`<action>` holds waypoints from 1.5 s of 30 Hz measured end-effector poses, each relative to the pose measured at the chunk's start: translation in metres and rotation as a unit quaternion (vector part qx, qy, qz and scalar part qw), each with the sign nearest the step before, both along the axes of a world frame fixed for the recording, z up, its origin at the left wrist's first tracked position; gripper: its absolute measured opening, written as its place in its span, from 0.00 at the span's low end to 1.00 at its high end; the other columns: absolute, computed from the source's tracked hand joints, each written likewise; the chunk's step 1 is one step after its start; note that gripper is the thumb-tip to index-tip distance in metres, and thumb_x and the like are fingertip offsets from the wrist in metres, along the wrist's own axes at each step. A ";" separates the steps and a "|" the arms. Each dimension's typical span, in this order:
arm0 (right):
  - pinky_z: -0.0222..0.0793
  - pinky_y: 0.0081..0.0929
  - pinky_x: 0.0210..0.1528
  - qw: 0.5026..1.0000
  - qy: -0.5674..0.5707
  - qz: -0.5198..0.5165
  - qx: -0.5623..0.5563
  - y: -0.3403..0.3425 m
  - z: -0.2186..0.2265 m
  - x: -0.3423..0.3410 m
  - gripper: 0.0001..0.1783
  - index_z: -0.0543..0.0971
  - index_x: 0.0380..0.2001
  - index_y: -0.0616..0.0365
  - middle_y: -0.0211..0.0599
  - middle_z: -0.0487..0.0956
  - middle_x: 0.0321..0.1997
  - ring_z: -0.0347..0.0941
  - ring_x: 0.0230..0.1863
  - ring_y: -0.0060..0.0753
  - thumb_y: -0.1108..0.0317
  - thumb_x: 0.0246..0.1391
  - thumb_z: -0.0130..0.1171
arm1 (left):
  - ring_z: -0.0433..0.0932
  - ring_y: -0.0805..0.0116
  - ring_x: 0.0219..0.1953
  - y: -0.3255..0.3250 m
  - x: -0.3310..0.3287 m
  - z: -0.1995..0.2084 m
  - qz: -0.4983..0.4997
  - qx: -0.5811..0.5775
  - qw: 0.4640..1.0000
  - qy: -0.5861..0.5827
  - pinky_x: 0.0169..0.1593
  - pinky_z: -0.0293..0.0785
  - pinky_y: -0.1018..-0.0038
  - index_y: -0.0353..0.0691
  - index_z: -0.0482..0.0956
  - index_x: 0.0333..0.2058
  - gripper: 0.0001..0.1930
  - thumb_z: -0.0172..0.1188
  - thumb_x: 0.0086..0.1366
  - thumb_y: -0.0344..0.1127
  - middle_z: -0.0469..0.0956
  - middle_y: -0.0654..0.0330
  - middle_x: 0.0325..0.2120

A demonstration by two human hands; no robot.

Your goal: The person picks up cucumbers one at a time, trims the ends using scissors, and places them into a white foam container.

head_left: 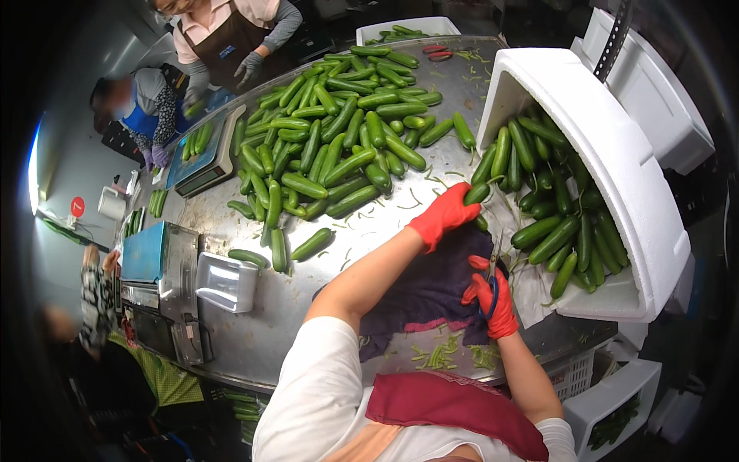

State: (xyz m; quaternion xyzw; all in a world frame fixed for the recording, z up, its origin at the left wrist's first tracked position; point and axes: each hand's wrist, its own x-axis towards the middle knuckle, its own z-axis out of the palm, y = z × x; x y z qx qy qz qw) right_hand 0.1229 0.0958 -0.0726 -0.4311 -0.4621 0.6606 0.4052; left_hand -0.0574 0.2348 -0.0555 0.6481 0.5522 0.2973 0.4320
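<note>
Left hand grips a cucumber, leaving one end bare; right hand holds scissors by the handles, blades pointing far.

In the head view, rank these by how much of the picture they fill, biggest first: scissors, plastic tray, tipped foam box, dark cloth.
1. Foam box
2. Cloth, partly hidden
3. Tray
4. Scissors, partly covered by the right hand; long, but thin
</note>
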 end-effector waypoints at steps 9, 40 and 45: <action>0.73 0.22 0.30 1.000 0.022 0.007 -0.002 0.006 0.006 -0.008 0.19 0.68 0.55 0.61 0.38 0.79 0.28 0.76 0.27 0.27 0.74 0.59 0.51 | 0.70 0.69 0.51 -0.082 -0.067 0.050 -0.174 0.010 0.963 -0.206 0.58 0.62 0.71 0.39 0.71 0.54 0.25 0.60 0.59 0.40 0.74 0.59 0.45; 0.70 0.21 0.44 0.954 -0.243 0.082 0.152 -0.047 0.090 0.014 0.24 0.71 0.54 0.62 0.38 0.79 0.46 0.75 0.42 0.24 0.69 0.54 0.62 | 0.76 0.71 0.43 -0.174 -0.044 0.081 -0.005 -0.178 0.929 -0.324 0.48 0.71 0.75 0.35 0.73 0.48 0.20 0.64 0.56 0.29 0.78 0.59 0.41; 0.69 0.17 0.35 0.971 -0.174 0.085 -0.138 -0.042 0.102 0.014 0.21 0.72 0.53 0.59 0.33 0.79 0.39 0.73 0.32 0.16 0.68 0.56 0.60 | 0.72 0.76 0.40 -0.171 -0.043 0.076 -0.015 -0.190 0.944 -0.269 0.44 0.69 0.76 0.36 0.73 0.47 0.20 0.66 0.55 0.33 0.75 0.65 0.37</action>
